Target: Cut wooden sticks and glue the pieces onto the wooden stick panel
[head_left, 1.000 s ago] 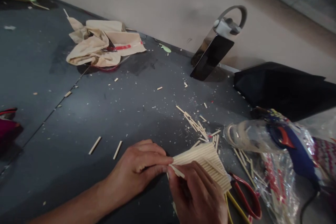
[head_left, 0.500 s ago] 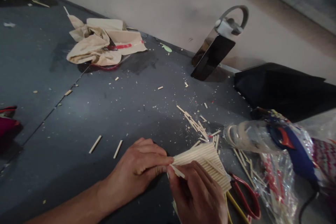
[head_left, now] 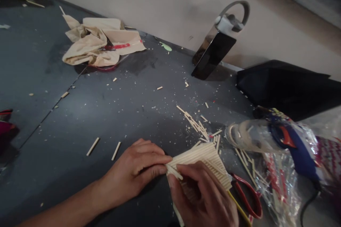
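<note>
A ribbed panel of pale wooden sticks [head_left: 210, 150] lies tilted below the centre. My left hand [head_left: 144, 166] pinches its left corner between thumb and fingers. In my right hand [head_left: 205, 195], a short wooden stick [head_left: 175, 172] sits between thumb and forefinger, slanting across the panel's near left corner. The palm hides much of the panel's lower part. Further short sticks rest crosswise on the panel's right side. Red-handled pliers [head_left: 249, 195] lie just right of it, partly under its edge.
Cut sticks [head_left: 195, 124] and crumbs are strewn over the dark table. A blue glue gun [head_left: 295, 149] and a clear bottle-like container [head_left: 247, 134] lie at right, near a plastic bag [head_left: 282, 184]. Behind stand a handled bottle [head_left: 229, 23] and a black phone [head_left: 214, 55]. Crumpled brown paper [head_left: 90, 44] lies back left.
My right hand has opened slightly and moved a little right, while the short stick now lies nearer the panel's left corner. My left hand keeps its pinch. The view has shifted slightly.
</note>
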Available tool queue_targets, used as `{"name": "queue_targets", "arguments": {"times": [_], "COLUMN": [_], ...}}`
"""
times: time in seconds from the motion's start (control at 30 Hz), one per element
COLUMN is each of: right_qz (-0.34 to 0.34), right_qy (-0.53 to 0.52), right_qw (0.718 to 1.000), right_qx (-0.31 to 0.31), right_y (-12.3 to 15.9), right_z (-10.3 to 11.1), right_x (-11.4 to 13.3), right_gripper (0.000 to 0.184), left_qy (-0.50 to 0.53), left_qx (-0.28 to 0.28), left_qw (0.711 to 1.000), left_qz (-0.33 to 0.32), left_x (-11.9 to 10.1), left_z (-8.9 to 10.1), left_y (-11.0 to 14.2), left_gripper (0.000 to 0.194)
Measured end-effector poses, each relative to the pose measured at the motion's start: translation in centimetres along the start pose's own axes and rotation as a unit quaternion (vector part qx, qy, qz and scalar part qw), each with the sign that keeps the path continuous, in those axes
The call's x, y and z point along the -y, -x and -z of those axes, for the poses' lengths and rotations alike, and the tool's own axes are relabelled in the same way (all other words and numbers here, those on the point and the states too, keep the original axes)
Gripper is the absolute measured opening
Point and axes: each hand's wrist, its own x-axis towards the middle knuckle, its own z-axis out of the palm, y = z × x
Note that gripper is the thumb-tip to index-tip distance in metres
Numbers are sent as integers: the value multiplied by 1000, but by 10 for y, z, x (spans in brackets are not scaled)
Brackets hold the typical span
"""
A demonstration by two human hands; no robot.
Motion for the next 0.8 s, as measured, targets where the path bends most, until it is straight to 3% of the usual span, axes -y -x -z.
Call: {"name": "queue_targets", "arguments": {"times": [0.13, 0.33, 0.53, 0.8], "right_qz": [35, 51, 4, 26], "right_qy": [-13, -19, -31, -31], "right_qw": [999, 998, 999, 999], "right_qx": [29, 24, 22, 8], "right_y": [0, 5, 9, 9], "right_z": [1, 1, 3, 2], "right_x": [-3, -3, -2, -1], "right_gripper": [18, 27, 24, 17], "left_qy": [30, 38, -54, -149], "left_qx": [-8, 4, -88, -158], "left_qw": [999, 996, 994, 976], "left_qz": [19, 83, 29, 11], "left_x": [2, -8, -26, -25], "left_z": [3, 10, -1, -24], "left_y": [0, 1, 5, 16], "left_gripper": [19, 22, 20, 12]}}
